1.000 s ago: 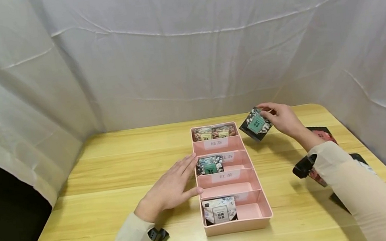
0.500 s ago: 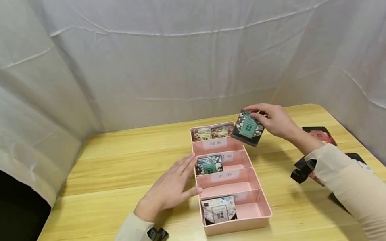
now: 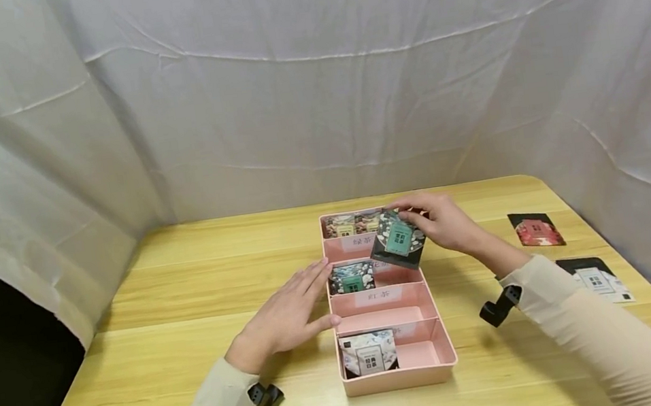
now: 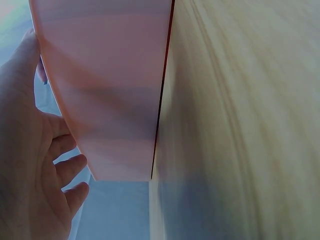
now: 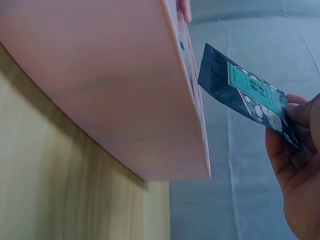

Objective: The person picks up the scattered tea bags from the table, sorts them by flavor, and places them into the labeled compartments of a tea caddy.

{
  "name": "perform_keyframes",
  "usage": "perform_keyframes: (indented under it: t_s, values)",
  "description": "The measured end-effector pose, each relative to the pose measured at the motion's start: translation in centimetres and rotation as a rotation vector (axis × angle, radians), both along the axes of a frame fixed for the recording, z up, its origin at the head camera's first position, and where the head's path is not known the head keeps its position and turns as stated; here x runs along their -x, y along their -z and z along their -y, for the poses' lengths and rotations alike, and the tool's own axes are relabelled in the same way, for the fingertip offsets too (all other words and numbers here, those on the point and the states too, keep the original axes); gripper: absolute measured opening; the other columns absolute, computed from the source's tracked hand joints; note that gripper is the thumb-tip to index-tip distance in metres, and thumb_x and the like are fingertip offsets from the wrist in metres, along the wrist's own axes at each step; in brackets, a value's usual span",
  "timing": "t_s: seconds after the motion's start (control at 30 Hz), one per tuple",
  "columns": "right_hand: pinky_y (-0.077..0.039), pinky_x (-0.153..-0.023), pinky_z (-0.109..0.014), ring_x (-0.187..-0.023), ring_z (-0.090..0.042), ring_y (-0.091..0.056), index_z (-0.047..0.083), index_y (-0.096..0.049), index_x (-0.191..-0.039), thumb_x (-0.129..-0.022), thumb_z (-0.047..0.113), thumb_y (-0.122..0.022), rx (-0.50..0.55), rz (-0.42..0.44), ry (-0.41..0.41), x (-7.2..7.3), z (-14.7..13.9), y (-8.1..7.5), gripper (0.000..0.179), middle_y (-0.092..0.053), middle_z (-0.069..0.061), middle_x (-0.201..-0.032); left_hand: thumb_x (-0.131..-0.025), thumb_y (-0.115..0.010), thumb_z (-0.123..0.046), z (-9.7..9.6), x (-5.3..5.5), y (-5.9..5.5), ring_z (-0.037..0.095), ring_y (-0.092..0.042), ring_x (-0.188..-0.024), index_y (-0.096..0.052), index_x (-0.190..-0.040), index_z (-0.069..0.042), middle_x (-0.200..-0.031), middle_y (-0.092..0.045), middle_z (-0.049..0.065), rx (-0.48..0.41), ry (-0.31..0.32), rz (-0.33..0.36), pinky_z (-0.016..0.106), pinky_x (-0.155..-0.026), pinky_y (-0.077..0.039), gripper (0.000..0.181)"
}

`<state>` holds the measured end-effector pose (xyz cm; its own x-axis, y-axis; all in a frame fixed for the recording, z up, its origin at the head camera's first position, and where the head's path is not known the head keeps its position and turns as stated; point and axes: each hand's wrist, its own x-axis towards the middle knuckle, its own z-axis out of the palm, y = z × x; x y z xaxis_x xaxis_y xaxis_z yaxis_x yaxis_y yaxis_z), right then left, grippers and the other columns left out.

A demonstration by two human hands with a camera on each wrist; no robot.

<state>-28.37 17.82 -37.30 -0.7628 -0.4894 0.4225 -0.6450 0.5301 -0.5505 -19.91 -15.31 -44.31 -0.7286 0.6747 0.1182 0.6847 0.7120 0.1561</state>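
Observation:
A pink divided box (image 3: 401,379) stands on the table, with paper labels on its dividers. My right hand (image 3: 442,223) pinches a dark tea sachet (image 3: 398,240) with a green label by its upper edge, above the box's right rim. In the right wrist view the sachet (image 5: 250,90) is tilted, thumb on one face, fingers behind. My left hand (image 3: 284,318) rests its fingertips on the box's left rim, fingers extended. Inside the box are two yellow-labelled sachets (image 3: 340,227) at the back, a green-labelled sachet (image 3: 352,278) in a middle compartment, and a white sachet (image 3: 369,353) in front.
On the table's right side lie a red sachet (image 3: 536,230) and a black-and-white sachet (image 3: 596,280). The wooden table (image 3: 199,274) extends on both sides of the box. A pale curtain (image 3: 313,108) hangs behind it.
My right hand has moved left with the green-labelled sachet, from beside the box to over its right rim. My left hand stays on the left rim. The sachets at right are now uncovered.

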Motion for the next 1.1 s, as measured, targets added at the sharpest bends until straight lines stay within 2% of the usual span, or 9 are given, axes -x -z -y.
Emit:
perform_keyframes:
  t_s: [0.17,0.47,0.6,0.7,0.8,0.9,0.97,1.03,1.1]
  values:
    - [-0.052,-0.06,-0.03,-0.079,-0.016,-0.061,0.011,-0.069,-0.123,-0.097,0.005,-0.06,0.0,0.028,-0.047,-0.4,1.0,0.6,0.028,-0.068,-0.009,-0.118,-0.097,-0.028,-0.068,-0.1,0.0,0.0,0.022,-0.007,-0.149,-0.01,-0.157,-0.005,-0.163,-0.01,0.012,-0.007,0.005,-0.006,0.041,-0.12,-0.014,0.089]
    - [-0.047,-0.052,-0.027,-0.061,-0.011,-0.053,0.009,-0.069,-0.123,-0.097,0.004,-0.06,-0.05,0.094,-0.1,-1.0,2.1,1.8,0.028,-0.068,0.0,-0.096,-0.096,-0.027,-0.069,-0.2,0.2,0.1,0.02,-0.003,-0.149,-0.006,-0.158,-0.008,-0.164,-0.008,0.01,0.004,-0.002,0.0,0.039,-0.12,-0.012,0.089]
    - [-0.044,-0.049,-0.025,-0.052,-0.007,-0.046,0.011,-0.07,-0.121,-0.095,0.004,-0.062,-0.104,0.079,-0.117,-1.1,2.2,2.5,0.028,-0.07,0.001,-0.099,-0.096,-0.027,-0.069,-0.2,0.2,0.2,0.019,-0.002,-0.149,-0.006,-0.158,-0.008,-0.164,-0.008,0.01,0.005,-0.002,-0.003,0.038,-0.12,-0.011,0.089]
    - [-0.045,-0.051,-0.025,-0.05,-0.004,-0.044,0.013,-0.071,-0.119,-0.095,0.005,-0.064,-0.146,0.051,-0.131,-1.2,2.3,2.8,0.027,-0.071,-0.001,-0.107,-0.096,-0.027,-0.07,-0.2,0.2,0.3,0.019,-0.003,-0.149,-0.007,-0.158,-0.008,-0.164,-0.009,0.01,0.006,-0.002,-0.004,0.038,-0.12,-0.011,0.09]
    - [-0.049,-0.059,-0.028,-0.058,-0.004,-0.051,0.014,-0.072,-0.118,-0.095,0.008,-0.064,-0.194,-0.006,-0.142,-1.4,2.3,3.0,0.025,-0.071,-0.002,-0.113,-0.096,-0.027,-0.07,-0.2,0.3,0.3,0.019,-0.003,-0.149,-0.007,-0.158,-0.008,-0.164,-0.008,0.01,0.008,-0.005,-0.001,0.037,-0.12,-0.01,0.09]
    - [-0.055,-0.073,-0.034,-0.077,-0.01,-0.064,0.013,-0.071,-0.119,-0.095,0.009,-0.065,-0.226,-0.062,-0.152,-1.6,2.1,3.0,0.025,-0.07,-0.003,-0.116,-0.095,-0.026,-0.07,-0.2,0.2,0.3,0.018,-0.002,-0.149,-0.006,-0.158,-0.009,-0.164,-0.006,0.008,0.012,-0.009,0.005,0.036,-0.12,-0.009,0.09]
    - [-0.056,-0.08,-0.038,-0.091,-0.016,-0.067,0.011,-0.07,-0.119,-0.094,0.007,-0.065,-0.233,-0.093,-0.151,-1.7,1.9,3.0,0.025,-0.069,-0.005,-0.117,-0.095,-0.027,-0.07,-0.2,0.3,0.3,0.018,-0.002,-0.149,-0.005,-0.158,-0.01,-0.164,-0.005,0.007,0.011,-0.01,0.006,0.036,-0.12,-0.009,0.09]
    - [-0.056,-0.081,-0.04,-0.095,-0.019,-0.067,0.009,-0.07,-0.119,-0.093,0.006,-0.065,-0.226,-0.103,-0.148,-1.8,1.6,2.9,0.026,-0.069,-0.007,-0.118,-0.096,-0.027,-0.07,-0.2,0.3,0.3,0.018,-0.002,-0.149,-0.005,-0.158,-0.01,-0.164,-0.005,0.007,0.009,-0.01,0.006,0.036,-0.12,-0.009,0.09]
    - [-0.056,-0.076,-0.038,-0.091,-0.017,-0.067,0.009,-0.07,-0.119,-0.093,0.005,-0.065,-0.217,-0.111,-0.135,-1.8,1.2,2.9,0.027,-0.069,-0.007,-0.118,-0.096,-0.027,-0.07,-0.2,0.3,0.3,0.018,-0.002,-0.149,-0.004,-0.158,-0.01,-0.164,-0.005,0.008,0.008,-0.01,0.006,0.036,-0.12,-0.009,0.09]
